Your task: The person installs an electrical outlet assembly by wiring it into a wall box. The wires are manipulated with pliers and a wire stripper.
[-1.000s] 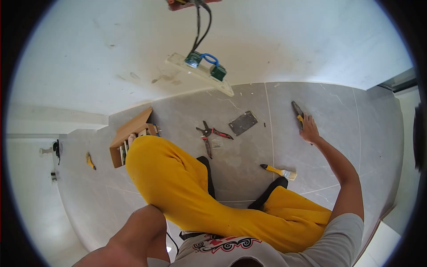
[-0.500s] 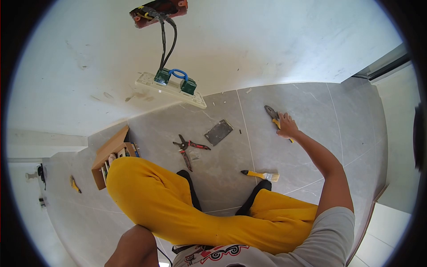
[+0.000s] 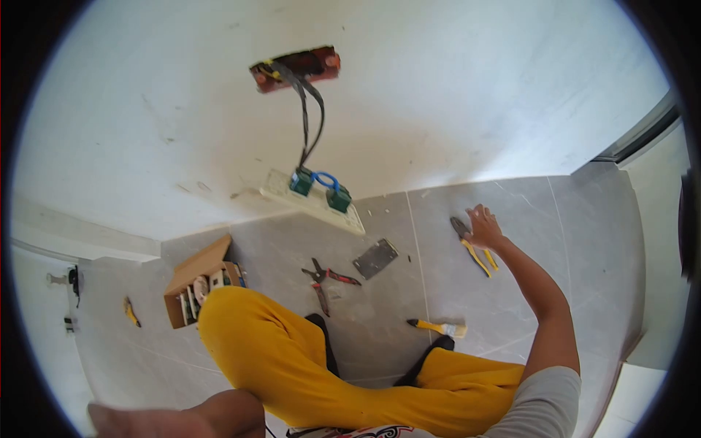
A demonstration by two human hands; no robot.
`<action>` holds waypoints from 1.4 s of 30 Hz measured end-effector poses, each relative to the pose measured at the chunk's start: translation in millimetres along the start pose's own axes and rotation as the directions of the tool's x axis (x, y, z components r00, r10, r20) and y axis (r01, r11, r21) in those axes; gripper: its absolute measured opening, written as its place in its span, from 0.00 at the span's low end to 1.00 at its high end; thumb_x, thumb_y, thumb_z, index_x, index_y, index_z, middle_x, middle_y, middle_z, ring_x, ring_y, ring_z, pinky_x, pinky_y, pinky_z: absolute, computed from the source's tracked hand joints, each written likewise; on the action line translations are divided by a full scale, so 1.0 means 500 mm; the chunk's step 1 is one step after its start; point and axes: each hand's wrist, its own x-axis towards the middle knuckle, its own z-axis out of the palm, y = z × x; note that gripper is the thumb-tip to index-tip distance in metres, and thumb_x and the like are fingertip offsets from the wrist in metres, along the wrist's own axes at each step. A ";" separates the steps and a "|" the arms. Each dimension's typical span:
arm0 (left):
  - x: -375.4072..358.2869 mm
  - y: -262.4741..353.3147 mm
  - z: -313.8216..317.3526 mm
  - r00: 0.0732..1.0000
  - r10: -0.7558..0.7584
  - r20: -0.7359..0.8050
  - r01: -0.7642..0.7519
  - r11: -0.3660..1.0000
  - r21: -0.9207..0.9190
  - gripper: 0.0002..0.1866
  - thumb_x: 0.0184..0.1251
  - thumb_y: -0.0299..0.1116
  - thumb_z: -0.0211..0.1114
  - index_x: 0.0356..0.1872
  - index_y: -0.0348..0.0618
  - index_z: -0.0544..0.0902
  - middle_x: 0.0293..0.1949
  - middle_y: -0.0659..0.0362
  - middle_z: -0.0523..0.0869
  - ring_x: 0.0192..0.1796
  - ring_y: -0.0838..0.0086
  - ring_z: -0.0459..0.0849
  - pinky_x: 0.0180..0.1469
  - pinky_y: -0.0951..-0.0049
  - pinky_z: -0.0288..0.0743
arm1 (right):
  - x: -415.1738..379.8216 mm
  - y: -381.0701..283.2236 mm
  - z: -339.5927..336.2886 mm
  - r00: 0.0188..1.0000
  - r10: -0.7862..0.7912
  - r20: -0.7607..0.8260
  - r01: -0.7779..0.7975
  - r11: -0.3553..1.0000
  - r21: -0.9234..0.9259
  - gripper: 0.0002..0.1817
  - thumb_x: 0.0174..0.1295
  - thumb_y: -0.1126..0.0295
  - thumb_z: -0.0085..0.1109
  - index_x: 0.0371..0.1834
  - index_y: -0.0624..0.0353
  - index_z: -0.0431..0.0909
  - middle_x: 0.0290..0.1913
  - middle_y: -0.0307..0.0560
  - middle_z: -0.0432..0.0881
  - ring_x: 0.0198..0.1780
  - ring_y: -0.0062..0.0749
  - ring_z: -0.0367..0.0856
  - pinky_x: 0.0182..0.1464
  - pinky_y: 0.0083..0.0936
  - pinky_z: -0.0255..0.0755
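Note:
My right hand [image 3: 483,227] is over the floor at the right, its fingers bent and apart beside the jaws of yellow-handled pliers [image 3: 476,254]. The pliers lie on the tiles with their handles spread. At the bottom left edge my left hand [image 3: 146,422] shows close to the camera, blurred and partly cut off. Ahead, a white socket panel [image 3: 321,206] with green terminal blocks and a blue wire loop hangs by black cables [image 3: 312,120] from a red wall box [image 3: 314,67].
Red-and-black wire strippers [image 3: 321,281], a dark rectangular plate [image 3: 375,259] and a paintbrush [image 3: 438,328] lie on the floor. A cardboard box [image 3: 175,310] of parts stands left, with a yellow-handled tool [image 3: 131,312] beyond it. The white wall [image 3: 438,95] rises ahead.
My right hand has shifted from the pliers' handles to beside their jaws, and the handles now show spread. My left hand has come into view. The camera view has tilted up.

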 end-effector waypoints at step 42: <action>-0.013 -0.458 0.112 0.012 -0.851 0.526 0.423 0.480 0.768 0.27 0.68 0.26 0.53 0.70 0.39 0.67 0.21 0.54 0.83 0.22 0.68 0.82 0.34 0.68 0.79 | 0.049 -0.325 -0.355 0.525 -0.482 -0.701 0.809 0.539 0.235 0.13 0.55 0.78 0.59 0.45 0.62 0.82 0.31 0.46 0.81 0.31 0.39 0.82 0.34 0.33 0.76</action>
